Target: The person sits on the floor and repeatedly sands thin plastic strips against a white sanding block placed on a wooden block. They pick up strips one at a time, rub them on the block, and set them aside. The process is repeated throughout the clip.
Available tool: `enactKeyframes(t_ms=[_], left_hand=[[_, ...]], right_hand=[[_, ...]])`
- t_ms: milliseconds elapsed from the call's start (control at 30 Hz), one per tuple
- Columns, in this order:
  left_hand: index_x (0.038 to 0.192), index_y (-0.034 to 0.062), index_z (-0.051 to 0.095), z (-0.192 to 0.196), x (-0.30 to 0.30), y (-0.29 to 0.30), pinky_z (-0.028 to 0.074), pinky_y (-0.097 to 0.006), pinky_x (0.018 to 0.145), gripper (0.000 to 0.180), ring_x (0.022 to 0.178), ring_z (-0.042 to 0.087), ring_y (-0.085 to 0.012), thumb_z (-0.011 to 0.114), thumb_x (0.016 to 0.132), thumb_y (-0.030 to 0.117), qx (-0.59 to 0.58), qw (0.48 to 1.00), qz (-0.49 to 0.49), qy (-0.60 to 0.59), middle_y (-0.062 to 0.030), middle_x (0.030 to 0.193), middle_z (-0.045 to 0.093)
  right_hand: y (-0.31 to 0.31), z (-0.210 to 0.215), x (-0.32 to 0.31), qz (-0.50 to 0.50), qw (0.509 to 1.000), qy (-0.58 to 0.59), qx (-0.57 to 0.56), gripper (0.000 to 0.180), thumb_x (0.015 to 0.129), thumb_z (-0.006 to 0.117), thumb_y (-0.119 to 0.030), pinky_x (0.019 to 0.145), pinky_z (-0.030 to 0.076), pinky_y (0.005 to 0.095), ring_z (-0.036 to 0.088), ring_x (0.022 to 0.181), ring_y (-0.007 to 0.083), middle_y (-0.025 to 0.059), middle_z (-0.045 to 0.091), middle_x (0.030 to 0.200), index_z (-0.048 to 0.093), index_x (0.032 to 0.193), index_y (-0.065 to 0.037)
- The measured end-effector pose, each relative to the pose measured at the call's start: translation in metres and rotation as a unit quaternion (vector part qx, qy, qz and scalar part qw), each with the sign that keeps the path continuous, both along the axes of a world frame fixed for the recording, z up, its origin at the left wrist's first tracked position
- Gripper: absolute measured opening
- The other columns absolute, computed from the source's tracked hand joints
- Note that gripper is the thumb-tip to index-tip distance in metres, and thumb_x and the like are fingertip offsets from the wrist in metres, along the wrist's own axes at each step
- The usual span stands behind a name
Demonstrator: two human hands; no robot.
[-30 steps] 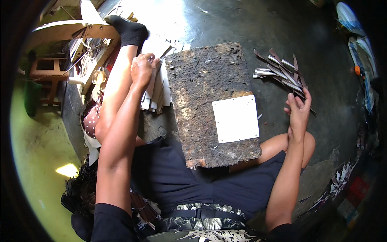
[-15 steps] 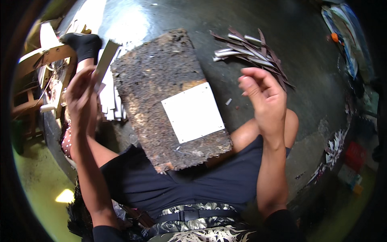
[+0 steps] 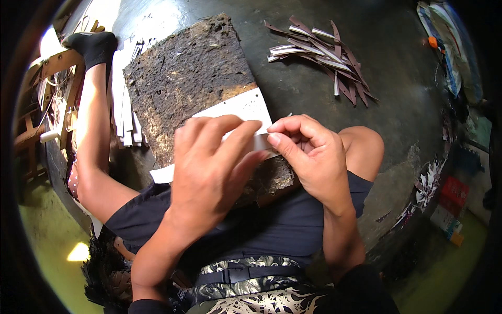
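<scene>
A rough, dark, worn board (image 3: pixel 183 68) lies across my lap. On its near part rests a thin white square sheet (image 3: pixel 243 107) with small dark holes, mostly covered by my hands. My left hand (image 3: pixel 206 162), slightly blurred, is bent over the sheet with its fingers closed around a thin pale strip (image 3: pixel 162 174). One end of that strip sticks out on the left. At the other end, between the two hands, the fingertips of my right hand (image 3: pixel 314 154) pinch it. Its middle is hidden behind my left hand.
A loose pile of brown and white strips (image 3: pixel 324 55) lies on the dark floor beyond the board. More white strips (image 3: pixel 125 115) are stacked left of it, beside my outstretched leg. Wooden frame pieces (image 3: pixel 57 68) stand far left; scraps (image 3: pixel 429 180) lie at right.
My left hand has come down from the upper left with the strip, over the white sheet. My right hand, empty before, has moved down and in and now pinches the strip's end.
</scene>
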State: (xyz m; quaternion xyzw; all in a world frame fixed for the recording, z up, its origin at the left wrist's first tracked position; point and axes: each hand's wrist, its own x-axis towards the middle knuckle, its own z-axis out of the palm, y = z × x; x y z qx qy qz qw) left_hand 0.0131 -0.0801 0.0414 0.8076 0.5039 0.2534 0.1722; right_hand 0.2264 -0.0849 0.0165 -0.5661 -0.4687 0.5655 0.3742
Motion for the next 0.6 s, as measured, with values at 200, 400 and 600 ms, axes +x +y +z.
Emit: enactKeyframes(t_ms=[200, 400, 600], left_hand=[[0.122, 0.014, 0.082, -0.029, 0.008, 0.006, 0.051, -0.042, 0.086, 0.036, 0.094, 0.066, -0.0259, 0.092, 0.088, 0.012, -0.021, 0.995, 0.019, -0.091, -0.0022, 0.102, 0.073], [0.113, 0.0139, 0.086, -0.03, 0.011, 0.004, 0.052, -0.041, 0.083, 0.029, 0.089, 0.066, -0.0251, 0.093, 0.086, 0.011, 0.003, 0.996, 0.034, -0.079, -0.0017, 0.098, 0.071], [0.113, 0.0142, 0.087, -0.031, 0.011, 0.004, 0.052, -0.039, 0.081, 0.029, 0.088, 0.065, -0.0237, 0.093, 0.085, 0.01, 0.023, 0.997, 0.022, -0.064, -0.0013, 0.098, 0.071]], right_hand=[[0.015, -0.009, 0.008, 0.022, 1.0, 0.003, 0.022, 0.015, 0.106, 0.082, -0.009, 0.078, 0.055, 0.026, 0.069, 0.088, 0.0089, 0.005, 0.076, 0.104, 0.08, 0.115, 0.003], [0.023, -0.014, 0.011, 0.005, 0.99, 0.108, -0.086, 0.016, 0.111, 0.078, -0.015, 0.074, 0.054, 0.0196, 0.065, 0.085, 0.0022, -0.0013, 0.075, 0.099, 0.079, 0.117, 0.0], [0.022, -0.013, 0.005, 0.001, 0.996, 0.064, -0.068, 0.022, 0.112, 0.078, -0.025, 0.065, 0.053, 0.0177, 0.063, 0.074, 0.0005, -0.0046, 0.072, 0.089, 0.079, 0.114, -0.002]])
